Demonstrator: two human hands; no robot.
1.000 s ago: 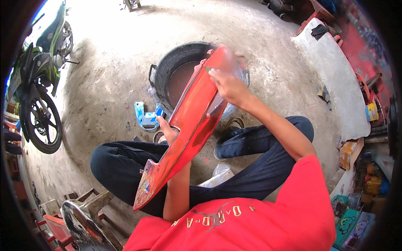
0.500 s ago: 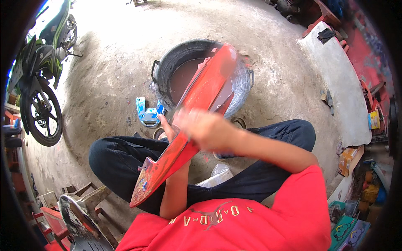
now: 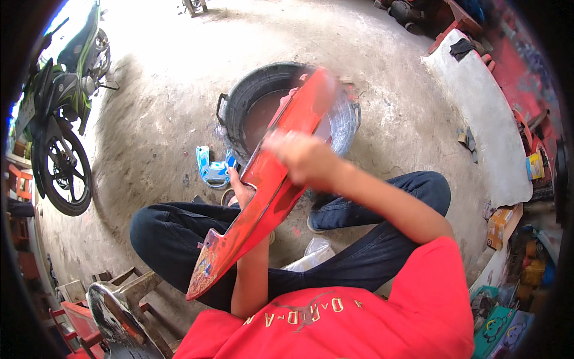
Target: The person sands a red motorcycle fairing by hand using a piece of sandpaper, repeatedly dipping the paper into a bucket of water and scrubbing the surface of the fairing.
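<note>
A long red motorcycle body panel slants across my lap, its far end over a black tub of murky reddish water. The near, pointed end shows scuffed, patchy paint. My left hand grips the panel from beneath at its left edge, thumb showing and the other fingers hidden under it. On the panel's upper face, my right hand presses down with bent fingers, slightly blurred; anything under them is hidden. A blue and white plastic part lies on the floor beside the tub.
A motorcycle stands at the left. A wooden stool or chair frame is near my left side. To the right are a pale slab, a cardboard box and cluttered goods. A white plastic bag lies between my legs.
My right hand has moved a little up along the panel, toward its far end. My left hand keeps its hold, and the panel has barely shifted.
</note>
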